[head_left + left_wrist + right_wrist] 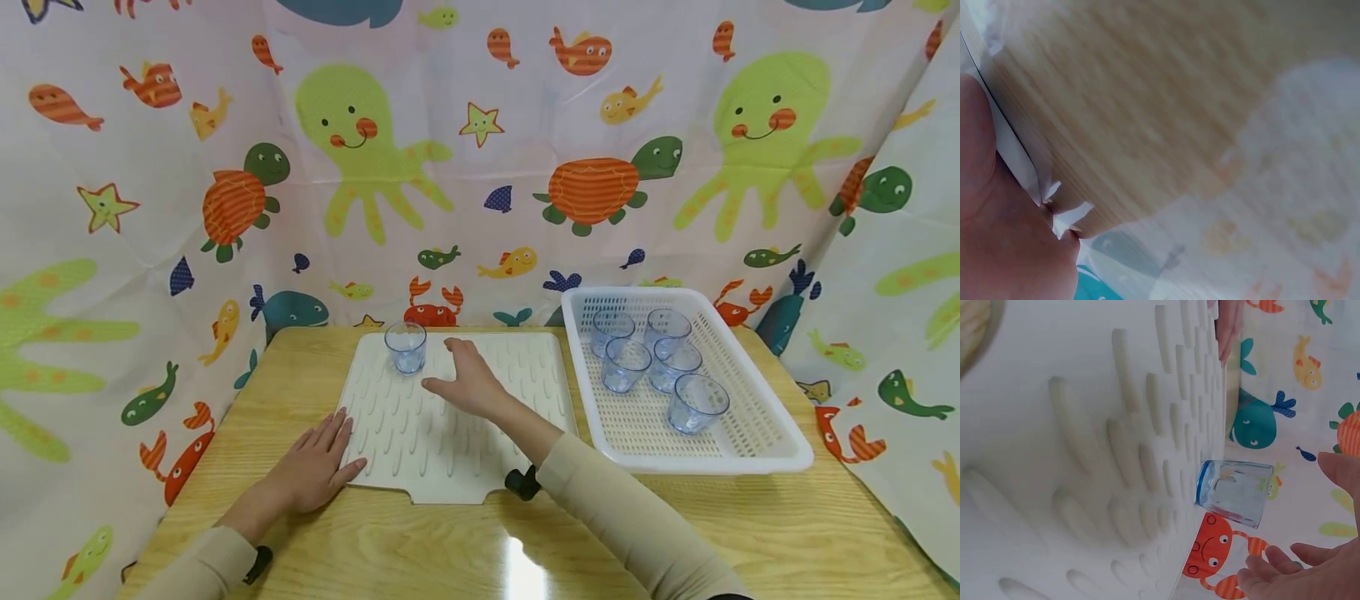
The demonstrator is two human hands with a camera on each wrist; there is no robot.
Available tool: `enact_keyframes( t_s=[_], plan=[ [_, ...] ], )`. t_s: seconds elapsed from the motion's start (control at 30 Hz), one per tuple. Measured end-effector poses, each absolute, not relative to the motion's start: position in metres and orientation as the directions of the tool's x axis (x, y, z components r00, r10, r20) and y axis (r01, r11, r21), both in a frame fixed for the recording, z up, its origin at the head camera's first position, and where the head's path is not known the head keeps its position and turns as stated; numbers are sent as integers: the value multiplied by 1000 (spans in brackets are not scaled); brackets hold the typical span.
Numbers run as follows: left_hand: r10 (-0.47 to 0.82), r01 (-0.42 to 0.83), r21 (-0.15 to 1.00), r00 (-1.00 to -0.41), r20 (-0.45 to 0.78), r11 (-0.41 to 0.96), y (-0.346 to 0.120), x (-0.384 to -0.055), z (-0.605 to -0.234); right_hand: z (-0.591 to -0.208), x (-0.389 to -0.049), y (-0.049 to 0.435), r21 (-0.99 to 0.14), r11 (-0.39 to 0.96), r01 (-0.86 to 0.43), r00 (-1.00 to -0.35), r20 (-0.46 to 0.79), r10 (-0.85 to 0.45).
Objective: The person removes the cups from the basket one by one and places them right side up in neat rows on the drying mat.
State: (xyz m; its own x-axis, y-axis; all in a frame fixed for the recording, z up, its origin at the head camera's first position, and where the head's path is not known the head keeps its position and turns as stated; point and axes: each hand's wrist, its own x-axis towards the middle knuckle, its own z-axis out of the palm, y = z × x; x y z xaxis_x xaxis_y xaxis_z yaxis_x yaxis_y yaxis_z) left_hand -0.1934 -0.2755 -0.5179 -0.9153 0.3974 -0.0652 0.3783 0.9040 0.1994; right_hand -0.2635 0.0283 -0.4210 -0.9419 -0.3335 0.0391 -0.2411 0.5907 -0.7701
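Observation:
A clear bluish glass (407, 348) stands upright at the back left of a white ribbed draining board (457, 433). My right hand (471, 379) hovers over the board just right of that glass, thumb and fingers spread apart and holding nothing. The right wrist view shows a gap between the fingers of this hand (1310, 562) and the glass (1235, 490). Flat on the wooden table lies my left hand (313, 467), its fingertips and thumb at the board's left edge. In the left wrist view only part of the left hand (1010, 237) shows.
To the right of the board is a white plastic basket (750, 454) with several similar glasses (697, 404) standing in it. A curtain (480, 242) printed with sea animals hangs behind and beside the wooden table (420, 550).

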Motion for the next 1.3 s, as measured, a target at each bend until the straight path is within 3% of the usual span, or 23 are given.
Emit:
enact_keyframes(
  t_s=[0.83,1.3],
  plan=[
    [394,369,214,-915,-91,905,-276,-193,-513,-402,-219,64,-756,549,-355,-898,113,-426],
    [398,373,212,-913,-86,903,-276,-195,-519,-398,-199,99,-770,535,-347,-900,114,-420]
  ],
)
